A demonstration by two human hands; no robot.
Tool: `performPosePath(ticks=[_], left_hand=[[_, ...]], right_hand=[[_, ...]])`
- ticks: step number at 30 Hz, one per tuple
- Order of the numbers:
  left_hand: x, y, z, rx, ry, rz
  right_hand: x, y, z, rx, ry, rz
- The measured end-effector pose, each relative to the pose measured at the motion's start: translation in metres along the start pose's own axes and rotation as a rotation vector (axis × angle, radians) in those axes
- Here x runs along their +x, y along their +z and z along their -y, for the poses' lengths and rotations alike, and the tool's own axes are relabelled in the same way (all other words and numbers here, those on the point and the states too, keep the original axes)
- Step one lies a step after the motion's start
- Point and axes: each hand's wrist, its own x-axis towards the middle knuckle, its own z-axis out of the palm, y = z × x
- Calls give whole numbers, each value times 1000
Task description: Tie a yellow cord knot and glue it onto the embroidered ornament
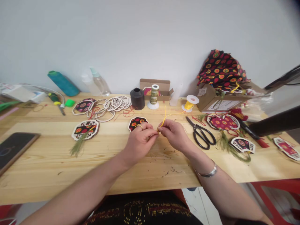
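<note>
Over the middle of the table, my left hand (pixel 143 140) and my right hand (pixel 172 134) meet, fingertips pinched together on a yellow cord (pixel 163 120). One cord end sticks up above the fingers, and a length runs back toward a white spool of yellow cord (pixel 189 103). What lies right between the fingertips is too small to make out. Behind my left hand, partly covered by it, lies a dark patterned ornament (pixel 136 122) with a white edge. Black-handled scissors (pixel 202 133) rest to the right of my right hand.
A tasselled ornament (pixel 84 130) and pale wooden frames (pixel 117 103) lie left. At the back stand a black thread cone (pixel 137 99), a gold thread spool (pixel 154 95) and a cardboard box (pixel 217 101) heaped with patterned fabric. A phone (pixel 16 150) lies far left; a black post (pixel 274 123) crosses the right.
</note>
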Motion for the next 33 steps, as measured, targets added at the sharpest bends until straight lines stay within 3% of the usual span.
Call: performPosePath(ticks=[10, 15, 19, 22, 28, 33], left_hand=[[-4, -1, 2, 386, 324, 9], [-5, -1, -1, 310, 260, 123], [-5, -2, -6, 153, 198, 121], [-4, -4, -9, 2, 61, 66], [7, -6, -10, -450, -534, 76], [12, -8, -7, -496, -640, 104]], right_hand=[[-4, 12, -7, 50, -14, -43], [-4, 16, -7, 0, -21, -61], [-3, 13, -6, -13, -33, -60], [-3, 10, -6, -15, -41, -59], [-2, 6, -4, -12, -42, -30], [-3, 5, -1, -5, -43, -22]])
